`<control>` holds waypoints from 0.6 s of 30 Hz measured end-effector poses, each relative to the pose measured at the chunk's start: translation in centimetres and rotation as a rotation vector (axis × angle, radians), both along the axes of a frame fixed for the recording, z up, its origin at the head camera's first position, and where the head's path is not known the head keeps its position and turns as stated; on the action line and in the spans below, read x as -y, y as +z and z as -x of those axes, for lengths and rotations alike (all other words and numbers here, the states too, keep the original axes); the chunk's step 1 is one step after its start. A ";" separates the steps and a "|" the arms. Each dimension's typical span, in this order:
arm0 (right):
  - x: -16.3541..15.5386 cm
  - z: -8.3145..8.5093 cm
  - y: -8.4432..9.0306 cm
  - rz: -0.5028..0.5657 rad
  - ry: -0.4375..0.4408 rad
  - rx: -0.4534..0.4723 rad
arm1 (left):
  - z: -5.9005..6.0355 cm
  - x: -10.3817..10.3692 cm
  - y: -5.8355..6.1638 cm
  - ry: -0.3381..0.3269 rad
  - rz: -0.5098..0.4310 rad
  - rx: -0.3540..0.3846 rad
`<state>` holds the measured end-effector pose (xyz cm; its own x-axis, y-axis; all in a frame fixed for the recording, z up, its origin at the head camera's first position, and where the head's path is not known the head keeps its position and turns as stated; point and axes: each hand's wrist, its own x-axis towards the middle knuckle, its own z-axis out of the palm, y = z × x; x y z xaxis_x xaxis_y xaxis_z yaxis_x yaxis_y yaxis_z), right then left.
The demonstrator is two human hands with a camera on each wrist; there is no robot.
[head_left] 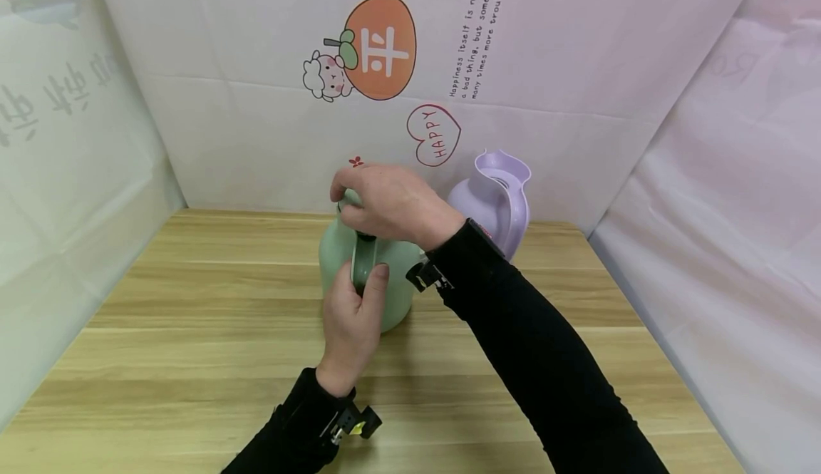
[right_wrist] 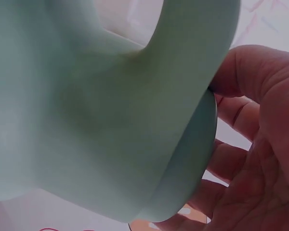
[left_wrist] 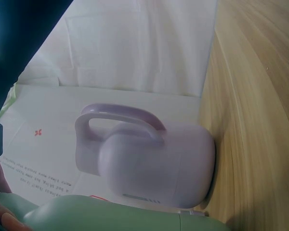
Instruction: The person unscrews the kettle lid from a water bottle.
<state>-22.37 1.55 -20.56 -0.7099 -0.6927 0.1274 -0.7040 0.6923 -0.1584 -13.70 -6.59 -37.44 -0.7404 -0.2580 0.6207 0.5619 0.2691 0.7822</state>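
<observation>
Bare hands; long black sleeves (head_left: 539,346) to the wrists, each wrist strapped with a small black camera mount (head_left: 351,423).

Green jug (head_left: 340,260) top hidden under right hand (head_left: 391,203); handle mostly covered by left hand (head_left: 351,324). Purple jug (head_left: 497,203) base hidden behind right sleeve (head_left: 539,360). Right wrist view: jug cropped by frame edges, lid rim (right_wrist: 192,178) blurred. Left wrist view: green jug cut off at bottom, wall text too small to read.
</observation>
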 end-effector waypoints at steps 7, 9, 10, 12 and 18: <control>-0.2 0.3 0.0 0.048 0.038 0.043 | 0.0 0.0 -0.1 0.003 0.007 -0.005; -0.3 0.4 -0.1 0.063 0.046 0.054 | 0.0 0.0 -0.1 0.003 0.008 -0.005; -0.3 0.4 -0.1 0.071 0.050 0.060 | 0.0 0.0 -0.1 0.001 0.008 -0.004; -0.3 0.5 -0.1 0.081 0.057 0.067 | -0.1 0.0 -0.1 -0.001 0.007 -0.005; -0.4 0.7 -0.1 0.095 0.072 0.091 | -0.1 0.0 0.0 -0.011 0.002 -0.001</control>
<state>-23.09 1.98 -20.68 -0.6706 -0.7299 0.1322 -0.7309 0.6198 -0.2857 -13.57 -6.57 -37.39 -0.7423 -0.2489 0.6221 0.5657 0.2648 0.7810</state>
